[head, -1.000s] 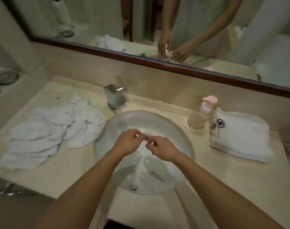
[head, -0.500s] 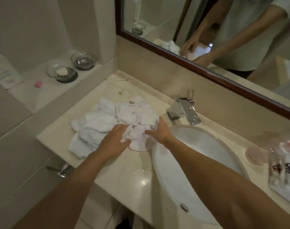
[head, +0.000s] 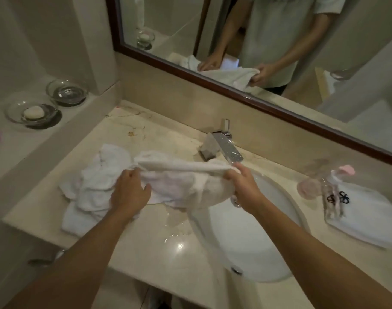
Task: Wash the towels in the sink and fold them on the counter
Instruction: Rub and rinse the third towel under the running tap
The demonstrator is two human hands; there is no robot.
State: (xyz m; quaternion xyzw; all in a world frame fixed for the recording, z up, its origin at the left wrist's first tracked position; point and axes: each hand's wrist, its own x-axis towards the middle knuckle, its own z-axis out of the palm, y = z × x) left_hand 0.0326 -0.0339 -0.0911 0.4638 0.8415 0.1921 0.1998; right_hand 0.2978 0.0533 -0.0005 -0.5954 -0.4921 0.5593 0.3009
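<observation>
So the tabletop runs left to right with the sink set into its right half, and that's the whole game for what comes next. A heap of crumpled white towels sits on the stone left of the basin. One towel is lifted off that heap and stretched between both hands, its long axis lying roughly left-right, parallel to the mirror. Its right end already hangs over the basin's left rim, just below the faucet; the left end is over the heap. The right hand pinches the right end with curled fingers and is the nearer one to the bowl. The left hand grips the other end, fingers wrapped into the cloth. My guess is the towel needs to travel rightward, right hand leading.
</observation>
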